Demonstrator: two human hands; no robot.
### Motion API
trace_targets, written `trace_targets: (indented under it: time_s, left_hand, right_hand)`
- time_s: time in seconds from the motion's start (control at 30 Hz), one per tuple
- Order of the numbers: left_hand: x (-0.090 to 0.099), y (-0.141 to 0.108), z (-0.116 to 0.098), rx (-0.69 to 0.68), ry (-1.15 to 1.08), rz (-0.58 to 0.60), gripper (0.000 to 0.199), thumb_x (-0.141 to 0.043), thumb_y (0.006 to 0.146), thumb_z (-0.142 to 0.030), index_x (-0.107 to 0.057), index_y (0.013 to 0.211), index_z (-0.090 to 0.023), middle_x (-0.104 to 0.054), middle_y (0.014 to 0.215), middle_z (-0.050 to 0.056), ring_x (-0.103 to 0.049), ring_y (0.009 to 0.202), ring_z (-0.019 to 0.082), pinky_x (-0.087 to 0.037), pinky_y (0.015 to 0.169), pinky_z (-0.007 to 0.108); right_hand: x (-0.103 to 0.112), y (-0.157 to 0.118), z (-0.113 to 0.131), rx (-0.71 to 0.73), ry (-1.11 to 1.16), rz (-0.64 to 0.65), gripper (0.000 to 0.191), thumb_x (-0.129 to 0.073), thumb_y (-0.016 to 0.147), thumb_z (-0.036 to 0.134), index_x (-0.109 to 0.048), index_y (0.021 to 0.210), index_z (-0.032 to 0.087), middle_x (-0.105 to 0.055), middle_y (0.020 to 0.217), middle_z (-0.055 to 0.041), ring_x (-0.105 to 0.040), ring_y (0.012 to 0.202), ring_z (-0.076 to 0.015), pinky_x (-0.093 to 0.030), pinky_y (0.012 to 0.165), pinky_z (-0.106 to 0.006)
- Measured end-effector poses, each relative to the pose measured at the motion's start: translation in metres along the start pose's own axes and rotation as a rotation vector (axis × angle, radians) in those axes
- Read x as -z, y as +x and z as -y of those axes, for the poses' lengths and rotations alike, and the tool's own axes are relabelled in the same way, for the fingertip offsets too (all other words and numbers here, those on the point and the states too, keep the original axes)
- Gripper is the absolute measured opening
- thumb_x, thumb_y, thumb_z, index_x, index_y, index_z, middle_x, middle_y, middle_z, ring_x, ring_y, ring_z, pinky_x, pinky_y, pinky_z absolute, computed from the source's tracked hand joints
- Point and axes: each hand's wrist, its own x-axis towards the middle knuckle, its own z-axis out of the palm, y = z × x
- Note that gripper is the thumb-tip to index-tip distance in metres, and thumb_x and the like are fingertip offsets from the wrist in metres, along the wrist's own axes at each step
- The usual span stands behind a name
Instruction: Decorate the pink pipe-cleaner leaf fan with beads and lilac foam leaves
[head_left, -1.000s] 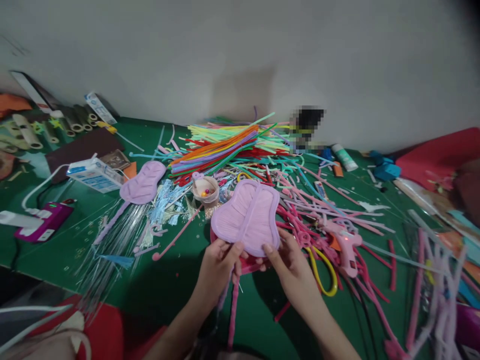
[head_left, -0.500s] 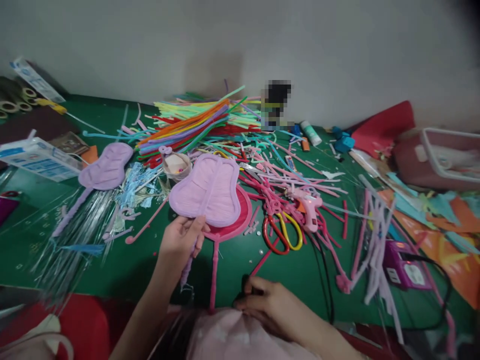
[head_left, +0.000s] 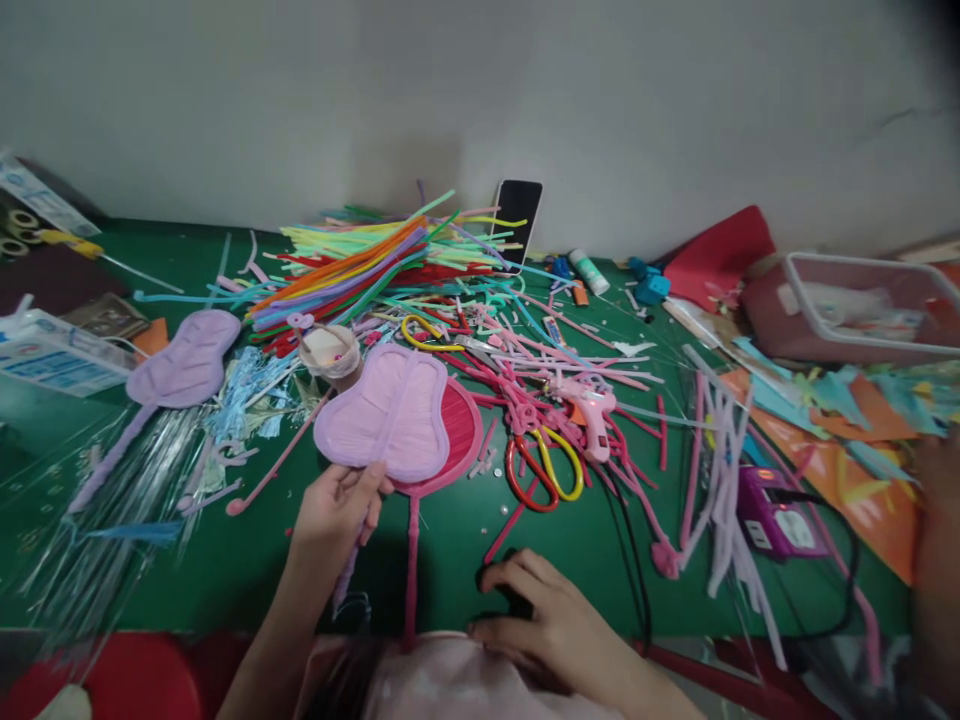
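My left hand (head_left: 341, 510) is closed round the top of the handle of a lilac hand fan (head_left: 386, 415) edged with fuzzy pipe cleaner. The fan is held up over a round pink-red fan (head_left: 461, 430), whose wrapped handle points toward me. At the table's front edge, my right hand (head_left: 536, 610) hovers with curled fingers apart and nothing visible in it. Beyond it lie scissors (head_left: 559, 465) with one red and one yellow handle loop. A pink glue gun (head_left: 596, 415) rests beside them among pink pipe cleaners.
Bundled coloured pipe cleaners (head_left: 360, 260) lie at the back, near a phone (head_left: 517, 220) leaning on the wall. Another lilac fan (head_left: 184, 365) is at left. A purple power box (head_left: 780, 515) with a black cable and a plastic bin (head_left: 847, 310) are at right. A blurred arm (head_left: 937, 560) shows at the right edge.
The view has shifted, so most things sit further left and slightly lower. My right hand's fingers have spread somewhat. The left hand keeps its hold on the lilac fan. A blurred arm appears at right.
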Motion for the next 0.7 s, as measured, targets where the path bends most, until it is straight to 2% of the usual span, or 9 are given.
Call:
trace_targets:
  time_s: [0.13, 0.23, 0.3, 0.37, 0.43, 0.53, 0.6, 0.7]
  left_hand:
    - [-0.001, -0.001, 0.000, -0.010, 0.022, -0.014, 0.031, -0.062, 0.076, -0.046, -0.058, 0.065, -0.017, -0.047, 0.038, -0.006, -0.036, 0.030, 0.007, -0.028, 0.031, 0.018]
    - [-0.004, 0.002, 0.006, -0.012, 0.030, -0.021, 0.035, -0.064, 0.073, -0.051, -0.058, 0.064, -0.018, -0.044, 0.036, -0.007, -0.034, 0.028, 0.007, -0.028, 0.030, 0.019]
    - [-0.006, 0.005, 0.012, -0.013, 0.043, -0.034, 0.039, -0.065, 0.071, -0.055, -0.059, 0.066, -0.017, -0.042, 0.035, -0.008, -0.034, 0.028, 0.008, -0.029, 0.031, 0.020]
    - [-0.007, 0.007, 0.016, -0.014, 0.053, -0.036, 0.042, -0.067, 0.068, -0.059, -0.059, 0.067, -0.018, -0.042, 0.034, -0.008, -0.035, 0.028, 0.009, -0.030, 0.032, 0.021]
    - [-0.009, 0.007, 0.016, -0.004, 0.059, -0.036, 0.042, -0.069, 0.067, -0.059, -0.058, 0.067, -0.018, -0.047, 0.037, -0.007, -0.036, 0.030, 0.010, -0.031, 0.033, 0.022]
    - [-0.012, 0.002, 0.011, 0.034, 0.072, -0.071, 0.037, -0.070, 0.069, -0.055, -0.058, 0.067, -0.020, -0.048, 0.040, -0.007, -0.038, 0.034, 0.010, -0.031, 0.037, 0.022]
    - [-0.014, -0.001, 0.007, 0.052, 0.121, -0.108, 0.037, -0.068, 0.071, -0.057, -0.059, 0.067, -0.021, -0.045, 0.038, -0.008, -0.038, 0.035, 0.012, -0.032, 0.038, 0.024]
    - [-0.015, -0.004, 0.004, 0.057, 0.190, -0.172, 0.041, -0.066, 0.070, -0.063, -0.060, 0.067, -0.022, -0.045, 0.038, -0.007, -0.042, 0.037, 0.014, -0.035, 0.041, 0.026]
  right_hand:
    - [-0.006, -0.003, -0.004, -0.013, 0.011, -0.054, 0.011, -0.061, 0.091, 0.037, -0.071, 0.094, 0.033, -0.064, 0.093, 0.0021, -0.053, 0.083, -0.0137, -0.036, 0.066, -0.028]
    - [-0.017, -0.001, -0.011, 0.046, 0.056, -0.099, 0.016, -0.058, 0.093, 0.041, -0.070, 0.092, 0.031, -0.064, 0.087, 0.0031, -0.054, 0.079, -0.0118, -0.034, 0.064, -0.028]
    - [-0.026, 0.006, -0.014, 0.072, 0.002, -0.161, 0.020, -0.054, 0.095, 0.041, -0.068, 0.092, 0.027, -0.062, 0.079, 0.0018, -0.053, 0.072, -0.0120, -0.034, 0.060, -0.027]
    - [-0.037, 0.015, -0.014, 0.034, -0.102, -0.208, 0.021, -0.053, 0.096, 0.039, -0.066, 0.090, 0.023, -0.059, 0.072, 0.0009, -0.050, 0.065, -0.0127, -0.033, 0.056, -0.027]
    - [-0.046, 0.023, -0.013, -0.099, -0.126, -0.144, 0.018, -0.053, 0.096, 0.035, -0.064, 0.091, 0.022, -0.061, 0.074, 0.0008, -0.052, 0.065, -0.0122, -0.035, 0.055, -0.026]
    - [-0.053, 0.029, -0.012, -0.315, -0.045, -0.049, 0.016, -0.052, 0.096, 0.027, -0.061, 0.085, 0.021, -0.061, 0.072, 0.0022, -0.056, 0.063, -0.0103, -0.038, 0.055, -0.022]
    - [-0.053, 0.027, -0.014, -0.332, -0.005, -0.030, 0.014, -0.051, 0.095, 0.025, -0.062, 0.087, 0.021, -0.063, 0.074, 0.0017, -0.058, 0.063, -0.0104, -0.040, 0.054, -0.020]
    - [-0.047, 0.022, -0.020, -0.243, 0.034, -0.027, 0.012, -0.054, 0.092, 0.026, -0.065, 0.098, 0.024, -0.067, 0.084, -0.0001, -0.062, 0.068, -0.0112, -0.042, 0.055, -0.019]
